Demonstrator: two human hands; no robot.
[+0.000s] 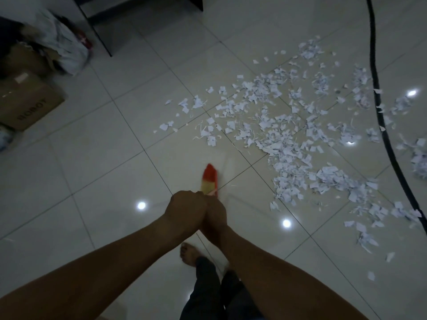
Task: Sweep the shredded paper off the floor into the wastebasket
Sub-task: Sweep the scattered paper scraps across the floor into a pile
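Bare foot (188, 254) on tile. Left hand (188, 207) and right hand (216, 218) stacked, both clenched on the broom (209, 179), red/yellow head just beyond them. Shredded paper (288, 125) scattered ahead-right, across black cable (375, 82). Cardboard box (27, 100) far left, print reads "ROBOT".

**Tiled floor and what lies on it**

Glossy pale tiled floor (97, 158) with dark grout lines and reflected ceiling lights. Shredded paper (288, 125) is scattered across the right half. A black cable (375, 84) curves along the right side, through the scraps. A cardboard box (25, 100) sits far left. A bare foot (190, 254) stands near centre.
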